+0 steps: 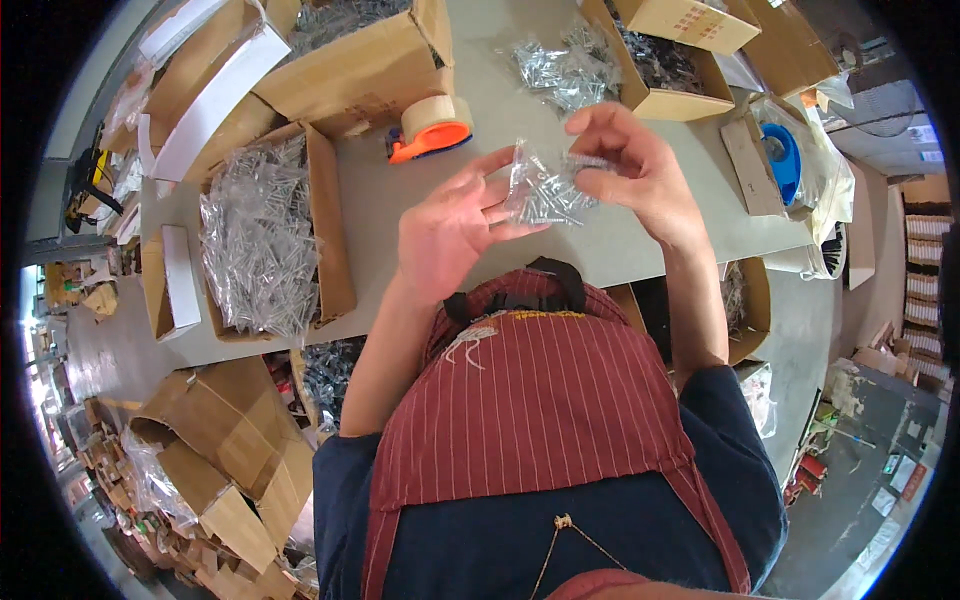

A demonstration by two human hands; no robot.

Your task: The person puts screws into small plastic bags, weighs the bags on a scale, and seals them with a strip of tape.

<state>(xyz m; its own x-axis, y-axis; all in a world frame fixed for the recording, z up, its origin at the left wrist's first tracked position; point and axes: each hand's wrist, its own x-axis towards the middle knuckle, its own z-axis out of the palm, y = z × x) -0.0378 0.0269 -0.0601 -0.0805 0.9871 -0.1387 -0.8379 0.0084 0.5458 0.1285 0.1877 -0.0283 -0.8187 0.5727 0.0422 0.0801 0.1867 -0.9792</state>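
Observation:
A small clear plastic bag of silver screws [545, 192] is held up between my hands, above the near part of the table. My left hand [440, 235] grips its left side, the fingers reaching behind and under it. At the bag's right edge my right hand [645, 175] is curled, thumb and fingers round a bit of silver metal and plastic; where the bag ends there is hard to make out. Just beyond lies a pile of similar bags of screws [570, 70] on the table.
An open carton [330, 225] full of bagged screws stands at left. Behind it are a larger carton [350, 90] and an orange tape dispenser [430, 135]. At right are a carton of dark parts [680, 103] and a blue tape roll [782, 165]. The grey table [385, 210] ends before me.

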